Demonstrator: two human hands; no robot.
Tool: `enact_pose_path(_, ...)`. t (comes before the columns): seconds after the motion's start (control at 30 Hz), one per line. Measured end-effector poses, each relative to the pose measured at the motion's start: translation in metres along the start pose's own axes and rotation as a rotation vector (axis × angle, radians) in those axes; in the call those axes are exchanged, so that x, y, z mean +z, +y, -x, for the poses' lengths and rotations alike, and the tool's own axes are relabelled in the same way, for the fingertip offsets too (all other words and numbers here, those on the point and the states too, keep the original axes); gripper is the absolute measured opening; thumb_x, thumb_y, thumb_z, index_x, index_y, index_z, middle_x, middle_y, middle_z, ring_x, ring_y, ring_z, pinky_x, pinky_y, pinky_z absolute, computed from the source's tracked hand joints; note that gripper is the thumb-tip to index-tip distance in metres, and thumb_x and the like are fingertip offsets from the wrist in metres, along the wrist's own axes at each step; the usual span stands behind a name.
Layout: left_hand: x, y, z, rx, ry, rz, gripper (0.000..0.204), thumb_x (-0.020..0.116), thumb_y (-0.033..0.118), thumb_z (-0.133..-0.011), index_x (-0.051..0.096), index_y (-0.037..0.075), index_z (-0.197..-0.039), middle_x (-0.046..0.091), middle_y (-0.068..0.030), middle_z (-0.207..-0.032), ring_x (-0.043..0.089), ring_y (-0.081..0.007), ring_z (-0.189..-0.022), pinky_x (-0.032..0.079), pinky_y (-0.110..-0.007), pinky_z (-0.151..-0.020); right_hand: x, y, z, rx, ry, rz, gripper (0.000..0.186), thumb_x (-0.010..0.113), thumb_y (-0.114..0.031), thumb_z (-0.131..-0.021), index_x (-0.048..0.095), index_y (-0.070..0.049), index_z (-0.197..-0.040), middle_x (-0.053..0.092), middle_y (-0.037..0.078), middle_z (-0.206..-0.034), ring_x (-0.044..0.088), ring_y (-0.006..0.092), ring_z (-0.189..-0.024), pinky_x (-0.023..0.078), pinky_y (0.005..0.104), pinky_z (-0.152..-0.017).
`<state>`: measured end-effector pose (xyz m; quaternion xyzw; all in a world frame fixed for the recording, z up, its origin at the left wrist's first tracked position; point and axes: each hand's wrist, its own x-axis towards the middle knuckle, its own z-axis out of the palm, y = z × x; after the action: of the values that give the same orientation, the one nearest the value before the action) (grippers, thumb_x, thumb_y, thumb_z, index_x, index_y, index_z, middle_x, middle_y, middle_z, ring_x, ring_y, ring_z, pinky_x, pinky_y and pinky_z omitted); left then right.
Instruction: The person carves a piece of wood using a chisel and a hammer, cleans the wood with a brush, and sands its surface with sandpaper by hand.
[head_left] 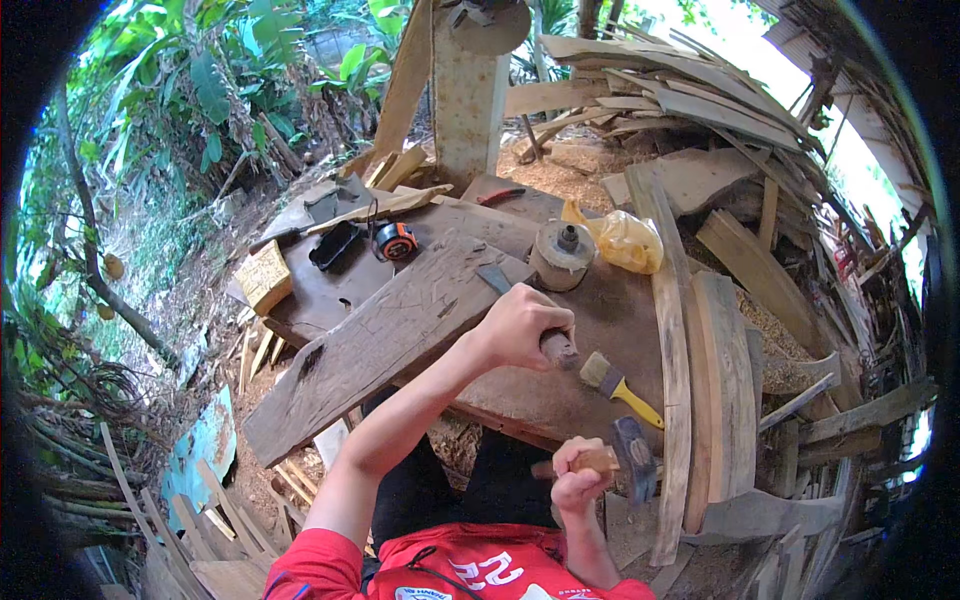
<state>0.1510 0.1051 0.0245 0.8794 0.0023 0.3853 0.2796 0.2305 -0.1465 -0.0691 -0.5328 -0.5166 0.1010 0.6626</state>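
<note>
Grips a wood chisel (559,349) in the left hand (525,328), fingers wrapped tightly around the thick handle, butt end jutting toward the lower right. Points the blade up and to the left, over the face of a weathered plank (375,338). Cannot tell contact from a small gap at the blade's tip. Holds a hammer (636,465) in the right hand (583,475), fist closed around the wooden handle close to the dark steel head, low in front of the red shirt (460,570) and well apart from the chisel.

Has the plank slanting across a brown tabletop (620,322), lower left end overhanging the edge. Has a yellow-handled paintbrush (630,396) lying just right of the chisel, bristles toward the left hand. Shows a squat round container (561,258) with a dark spout beyond the left hand, beside a yellowish plastic bag (632,244). Shows an orange-and-black tape measure (397,241) beyond the plank, next to a black case (337,247), with a wooden block (264,278) farther left. Has long boards (727,390) along the right side and a pile of rough slabs (690,95) behind.
</note>
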Motion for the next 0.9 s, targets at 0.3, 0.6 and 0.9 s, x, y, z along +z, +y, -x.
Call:
enact_pose_path(0.3,-0.002,-0.020,0.016,-0.015,0.038,-0.056,0.024,0.075,0.021,-0.054,0.062,0.010,-0.071,0.060,-0.0091,-0.064,0.063,-0.0320,-0.062,0.051,-0.041,-0.058,0.023,-0.030,-0.029,0.514,-0.159,-0.021,0.058,0.042,-0.054,-0.106,0.047,-0.008,-0.072,0.047,-0.001,-0.056,0.046,0.0098,-0.045,0.030,0.0254,-0.042)
enact_pose_path(0.6,0.000,-0.030,0.017,0.043,0.041,-0.104,0.022,0.075,0.022,-0.057,0.062,0.012,-0.072,0.061,-0.0073,-0.065,0.064,-0.0301,-0.063,0.050,-0.043,-0.059,0.024,-0.020,-0.014,0.532,-0.220,-0.160,0.061,0.041,-0.067,-0.101,0.045,-0.008,-0.089,0.044,0.000,-0.059,0.042,0.0099,-0.045,0.034,0.0250,-0.042)
enact_pose_path(0.9,-0.011,0.030,0.036,0.365,0.075,-0.142,0.023,0.076,0.022,-0.070,0.056,0.010,-0.076,0.053,-0.0037,-0.067,0.058,-0.0236,-0.059,0.045,-0.037,-0.053,-0.007,-0.029,-0.019,0.572,0.025,-0.273,0.055,0.036,-0.060,-0.106,0.050,-0.007,-0.099,0.041,0.001,-0.062,0.038,0.0111,-0.043,0.033,0.0257,-0.040)
